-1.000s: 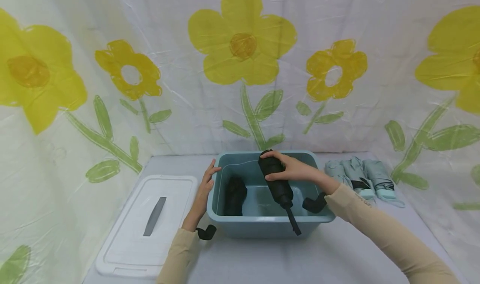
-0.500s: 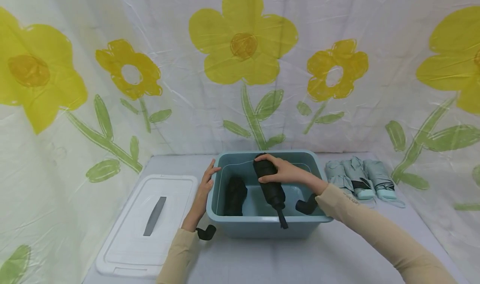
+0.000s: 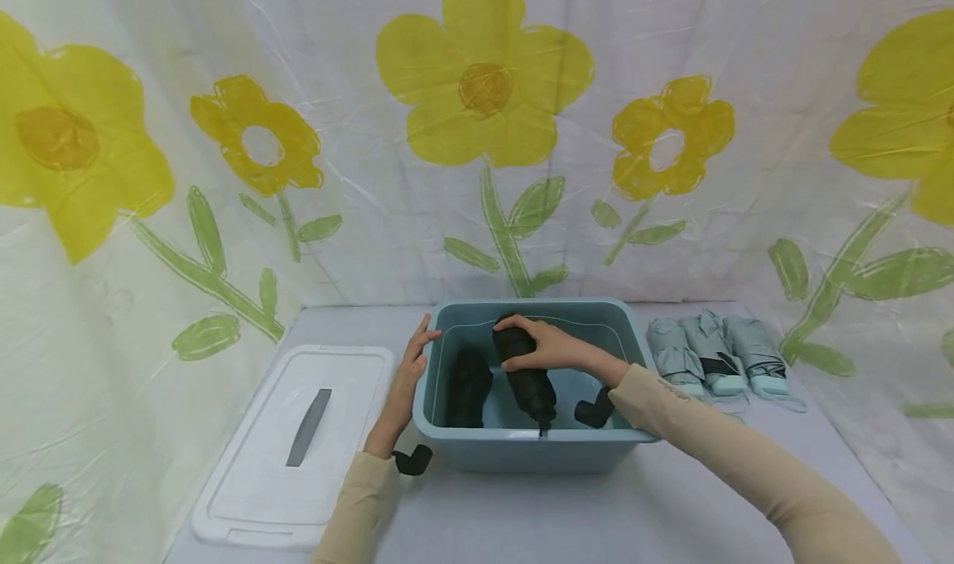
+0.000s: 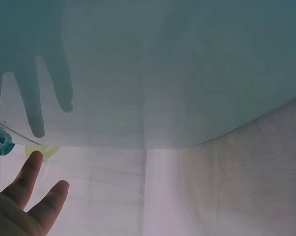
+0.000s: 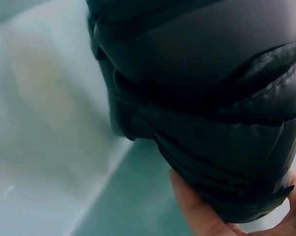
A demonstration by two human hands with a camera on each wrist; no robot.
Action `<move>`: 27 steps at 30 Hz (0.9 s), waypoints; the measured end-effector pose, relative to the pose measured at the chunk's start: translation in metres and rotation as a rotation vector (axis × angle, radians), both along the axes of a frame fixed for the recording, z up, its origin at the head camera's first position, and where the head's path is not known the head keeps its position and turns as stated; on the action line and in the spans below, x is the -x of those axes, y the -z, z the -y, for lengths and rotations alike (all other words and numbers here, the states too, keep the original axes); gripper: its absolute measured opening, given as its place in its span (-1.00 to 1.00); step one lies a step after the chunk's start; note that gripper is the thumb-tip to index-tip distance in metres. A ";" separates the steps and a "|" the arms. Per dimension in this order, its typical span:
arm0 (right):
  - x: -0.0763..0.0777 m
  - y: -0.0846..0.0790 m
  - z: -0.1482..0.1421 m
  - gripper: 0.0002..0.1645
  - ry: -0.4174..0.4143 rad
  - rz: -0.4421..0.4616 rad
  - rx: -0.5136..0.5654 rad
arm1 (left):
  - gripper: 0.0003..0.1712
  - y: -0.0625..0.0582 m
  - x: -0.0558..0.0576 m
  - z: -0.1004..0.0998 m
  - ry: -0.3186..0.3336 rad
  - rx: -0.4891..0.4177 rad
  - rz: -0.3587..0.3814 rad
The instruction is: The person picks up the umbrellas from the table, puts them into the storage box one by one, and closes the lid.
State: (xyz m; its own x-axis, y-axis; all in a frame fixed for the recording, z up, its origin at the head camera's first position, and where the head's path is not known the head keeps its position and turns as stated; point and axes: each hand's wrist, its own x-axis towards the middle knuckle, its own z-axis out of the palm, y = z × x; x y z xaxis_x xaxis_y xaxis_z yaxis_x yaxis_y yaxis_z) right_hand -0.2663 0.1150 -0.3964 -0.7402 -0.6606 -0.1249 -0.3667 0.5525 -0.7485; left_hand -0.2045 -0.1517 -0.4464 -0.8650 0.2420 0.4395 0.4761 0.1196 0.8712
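Note:
In the head view, my right hand (image 3: 547, 347) grips a folded black umbrella (image 3: 532, 390) inside a blue-grey storage bin (image 3: 514, 458). The umbrella slants, its handle end and strap pointing toward the front rim. Up close in the right wrist view, thumb and fingers curl round the end of the dark fabric (image 5: 206, 162). Along the bin's left wall lies another black folded umbrella (image 3: 468, 390). My left hand (image 3: 406, 373) rests against the left rim with fingers extended; in the left wrist view its fingers show beside the bin's wall (image 4: 123, 78).
A white lid (image 3: 246, 481) with a grey handle lies left of the bin. To the right, three folded light-blue umbrellas (image 3: 713, 355) sit side by side on the white-covered table (image 3: 522, 523). A flower-print curtain (image 3: 373, 241) hangs behind.
My right hand has moved left and lower into the bin with the black umbrella, whose strap no longer hangs far over the front rim. The left hand has stayed at the rim.

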 end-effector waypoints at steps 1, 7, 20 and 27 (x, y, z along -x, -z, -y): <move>0.001 0.001 0.001 -0.25 -0.004 0.018 -0.001 | -0.50 0.000 0.000 0.000 0.000 0.001 0.003; 0.003 0.006 0.006 -0.22 -0.012 0.047 -0.044 | -0.50 0.000 0.001 0.000 0.015 -0.028 0.010; 0.010 0.028 0.016 -0.25 -0.036 0.073 -0.174 | -0.50 0.006 0.003 -0.001 0.033 -0.031 0.032; 0.010 0.036 0.026 -0.25 0.002 0.132 -0.163 | -0.49 0.004 0.002 0.000 0.035 -0.048 0.039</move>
